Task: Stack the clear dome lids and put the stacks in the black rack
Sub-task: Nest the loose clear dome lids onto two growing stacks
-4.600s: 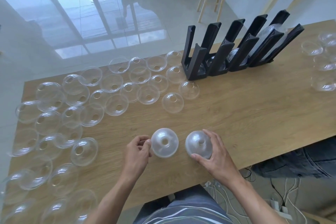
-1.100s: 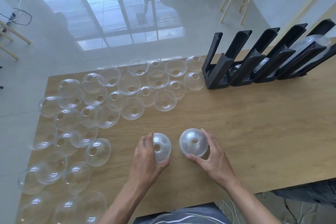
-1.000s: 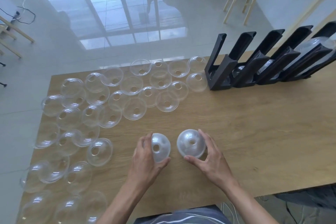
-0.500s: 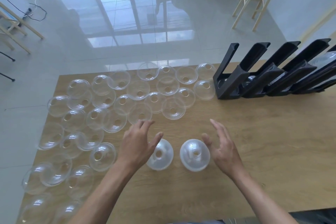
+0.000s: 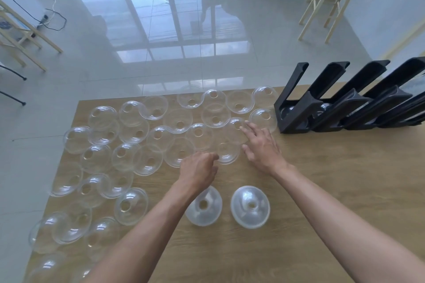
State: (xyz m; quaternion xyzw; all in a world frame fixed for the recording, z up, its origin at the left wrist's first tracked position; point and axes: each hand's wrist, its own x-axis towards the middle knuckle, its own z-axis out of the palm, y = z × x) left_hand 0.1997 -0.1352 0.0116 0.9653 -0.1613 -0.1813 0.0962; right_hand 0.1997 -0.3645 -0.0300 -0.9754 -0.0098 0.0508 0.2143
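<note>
Two stacks of clear dome lids stand on the wooden table near me: the left stack point(image 5: 203, 206) and the right stack point(image 5: 250, 207). Beyond them several loose clear lids point(image 5: 147, 138) cover the left and far part of the table. My left hand point(image 5: 198, 170) is over the near edge of these lids, fingers curled at the rim of one lid point(image 5: 226, 153). My right hand point(image 5: 259, 147) is spread open beside that lid, its fingertips on another lid point(image 5: 235, 130). The black rack point(image 5: 340, 103) stands at the far right, with lids inside its slots.
The table's far edge point(image 5: 174, 96) runs just behind the lids, with glossy floor beyond. Wooden frames point(image 5: 326, 0) and chair legs stand on the floor. Bare tabletop point(image 5: 345, 167) lies to the right of my hands.
Both hands let go of the two stacks and moved forward to the loose lids. The stacks stay on the table. The camera tilted up and forward.
</note>
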